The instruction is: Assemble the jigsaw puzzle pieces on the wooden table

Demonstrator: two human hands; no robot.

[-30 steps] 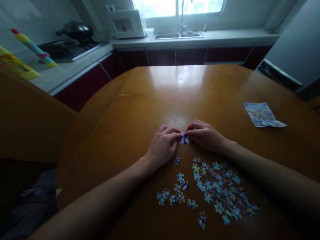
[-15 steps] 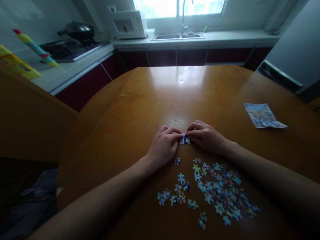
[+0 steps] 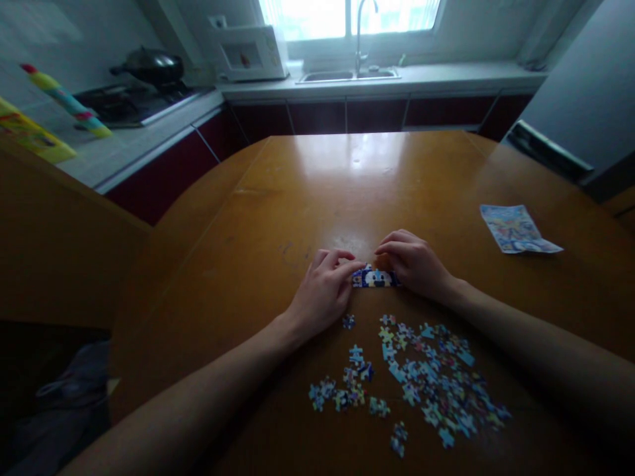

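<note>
A short strip of joined jigsaw puzzle pieces [image 3: 378, 279], blue with a white cartoon face, lies flat on the wooden table. At its left end, my left hand [image 3: 328, 281] is closed, index fingertip pressed on the pieces; its thumb is mostly hidden. My right hand [image 3: 413, 261] covers the strip's right end, with its fingers bent and apart, the fingertips raised off the pieces. One loose puzzle piece [image 3: 348, 321] lies just below my left hand. Nearer to me are a small cluster of loose pieces [image 3: 352, 395] and a larger pile [image 3: 446, 377] under my right forearm.
A creased picture sheet [image 3: 516, 228] lies on the right of the table [image 3: 278, 198]. Beyond are a counter with a sink [image 3: 327, 77], a white microwave [image 3: 248, 53], and a stove with a black wok [image 3: 155, 65]. A grey fridge [image 3: 570, 86] stands at right.
My right hand has opened and moved slightly up and right, off the top of the strip, uncovering the cartoon face. My left hand stays at the left end. The view has shifted slightly.
</note>
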